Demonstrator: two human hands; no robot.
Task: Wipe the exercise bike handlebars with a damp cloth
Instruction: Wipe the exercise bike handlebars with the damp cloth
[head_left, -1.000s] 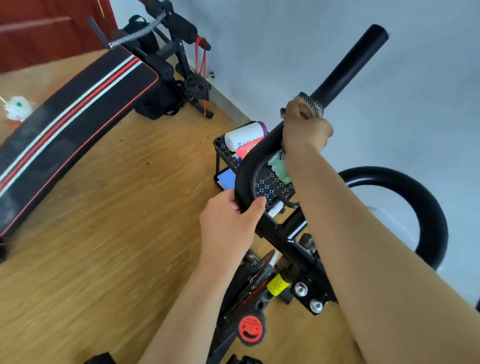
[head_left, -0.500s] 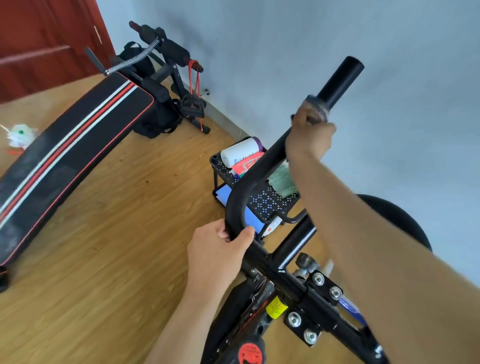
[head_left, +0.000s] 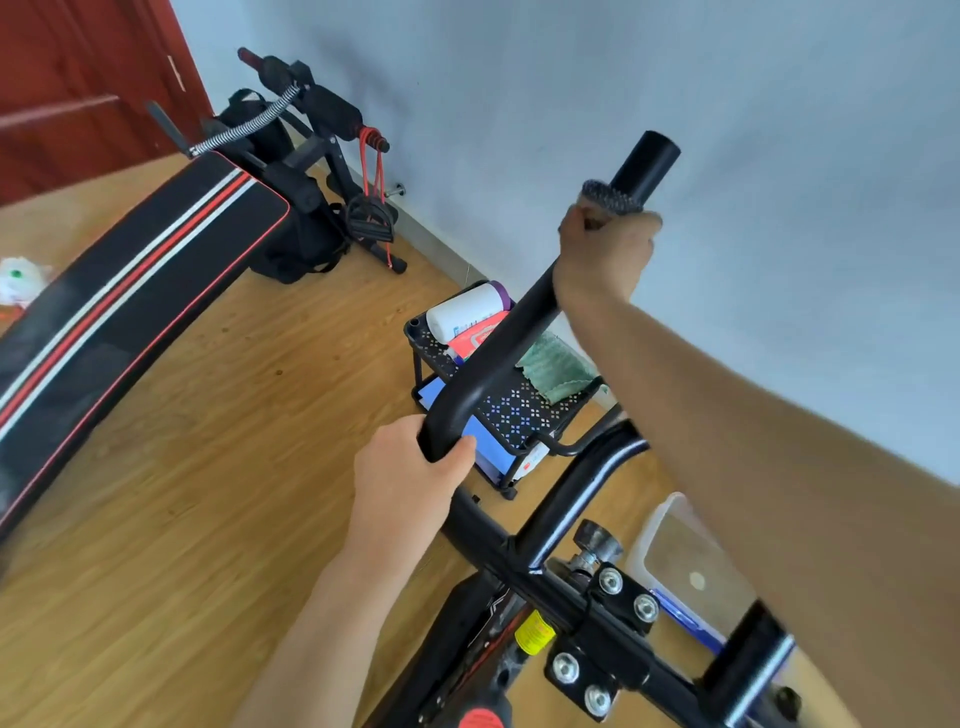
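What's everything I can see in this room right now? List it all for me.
handlebar: one, black, centre, rising to upper right
cloth: one, dark patterned, wrapped round the bar above the right hand
sit-up bench: one, black with red and white stripes, left
small rack: one, black perforated, on the floor beyond the handlebar
white bottle: one, purple cap, lying on the rack
green cloth: one, on the rack
plastic box: one, clear, lower right
door: one, red-brown, top left
left hand: gripping the bend
right hand: gripping the bar
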